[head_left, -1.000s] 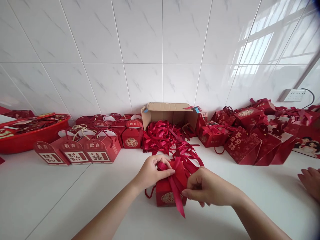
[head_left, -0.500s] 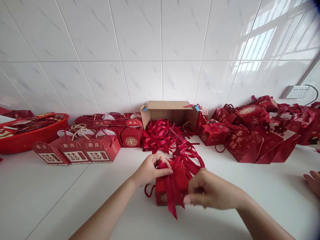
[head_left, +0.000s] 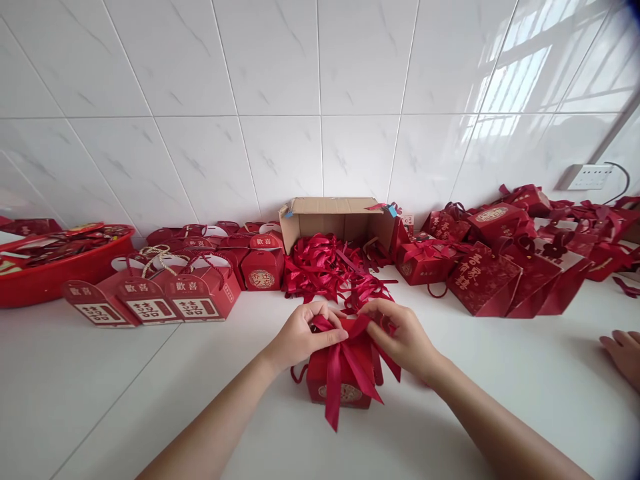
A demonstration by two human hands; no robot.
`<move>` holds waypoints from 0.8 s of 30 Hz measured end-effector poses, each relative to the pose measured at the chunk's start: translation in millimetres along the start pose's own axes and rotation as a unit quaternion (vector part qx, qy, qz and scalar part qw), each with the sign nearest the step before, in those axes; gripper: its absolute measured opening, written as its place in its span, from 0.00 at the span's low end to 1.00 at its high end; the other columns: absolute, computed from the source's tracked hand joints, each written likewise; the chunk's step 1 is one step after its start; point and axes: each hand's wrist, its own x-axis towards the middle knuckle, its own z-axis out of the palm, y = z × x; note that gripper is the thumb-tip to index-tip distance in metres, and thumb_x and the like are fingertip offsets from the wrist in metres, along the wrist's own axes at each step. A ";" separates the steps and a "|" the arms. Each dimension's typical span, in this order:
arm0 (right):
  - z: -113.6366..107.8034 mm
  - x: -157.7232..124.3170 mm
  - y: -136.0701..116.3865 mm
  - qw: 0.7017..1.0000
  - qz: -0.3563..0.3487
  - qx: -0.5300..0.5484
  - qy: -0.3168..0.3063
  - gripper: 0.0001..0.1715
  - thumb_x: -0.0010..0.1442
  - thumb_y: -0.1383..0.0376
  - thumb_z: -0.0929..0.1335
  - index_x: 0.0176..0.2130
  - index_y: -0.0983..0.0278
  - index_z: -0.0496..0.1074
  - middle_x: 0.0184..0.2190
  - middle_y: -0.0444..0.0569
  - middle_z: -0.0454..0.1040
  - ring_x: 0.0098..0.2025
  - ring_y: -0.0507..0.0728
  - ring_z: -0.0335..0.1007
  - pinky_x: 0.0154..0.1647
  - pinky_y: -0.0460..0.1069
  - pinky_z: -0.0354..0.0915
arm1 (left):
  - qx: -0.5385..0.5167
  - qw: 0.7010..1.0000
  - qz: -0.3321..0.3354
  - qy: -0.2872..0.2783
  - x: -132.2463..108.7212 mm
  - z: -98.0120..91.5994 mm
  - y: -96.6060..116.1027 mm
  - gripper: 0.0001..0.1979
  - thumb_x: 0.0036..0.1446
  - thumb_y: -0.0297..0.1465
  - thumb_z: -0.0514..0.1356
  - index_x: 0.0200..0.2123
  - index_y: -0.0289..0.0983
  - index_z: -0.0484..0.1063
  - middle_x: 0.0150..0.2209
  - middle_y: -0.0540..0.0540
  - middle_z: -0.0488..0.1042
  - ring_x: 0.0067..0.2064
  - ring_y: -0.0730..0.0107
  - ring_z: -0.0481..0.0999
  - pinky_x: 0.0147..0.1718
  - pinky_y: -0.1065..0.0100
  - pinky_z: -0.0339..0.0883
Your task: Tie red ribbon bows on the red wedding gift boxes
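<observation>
The left hand [head_left: 306, 337] reaches in with curled fingers, thumb pressed toward the forefinger so that hardly any gap is left; in that pinch it has a red ribbon [head_left: 333, 393] near its knot. The right hand [head_left: 400, 337] faces it, fingers bent inward, thumb and fingertips nearly meeting on a loop of the same ribbon. Both forearms slant inward, so the hands come close together. One red box [head_left: 349, 383] stands on the surface [head_left: 280, 440] just below and between the hands, two ribbon tails hanging down its front (another stretch shows below the right hand's thumb). Well left of the left hand stand three white-panelled boxes [head_left: 151, 308]. Beyond both hands is one cardboard carton [head_left: 345, 223], with a ribbon heap [head_left: 323, 267] too tangled to count. Right of the right hand are three slanted boxes [head_left: 535, 287] and one co-worker's hand [head_left: 623, 353].
</observation>
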 end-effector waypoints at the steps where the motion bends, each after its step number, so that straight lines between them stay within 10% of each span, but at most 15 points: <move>1: 1.8 -0.4 1.5 1.000 -0.003 -0.011 0.021 0.09 0.56 0.71 0.62 0.36 0.63 0.69 0.27 0.44 0.71 0.27 0.51 0.64 0.28 0.46 0.63 | 0.004 1.000 0.001 0.003 -0.2 1.1 0.7 0.14 0.49 0.33 0.66 0.22 0.38 0.63 0.32 0.47 0.78 0.50 0.60 0.73 0.51 0.60 0.62; 12: 3.5 -3.8 18.0 0.964 -0.199 -0.146 0.103 0.11 0.57 0.74 0.59 0.37 0.61 0.65 0.27 0.46 0.73 0.27 0.53 0.69 0.28 0.46 0.65 | 0.041 0.999 -0.017 -0.001 -0.1 -1.2 -1.4 0.12 0.44 0.33 0.68 0.23 0.37 0.67 0.33 0.45 0.76 0.48 0.58 0.73 0.46 0.62 0.65; 24: 19.5 -4.5 28.5 0.974 -0.135 -0.144 0.115 0.15 0.59 0.74 0.59 0.45 0.61 0.64 0.34 0.49 0.74 0.33 0.55 0.71 0.32 0.48 0.66 | -0.026 0.999 -0.020 -0.010 0.7 -4.0 -8.1 0.17 0.44 0.35 0.69 0.20 0.38 0.61 0.29 0.47 0.75 0.50 0.57 0.73 0.48 0.61 0.63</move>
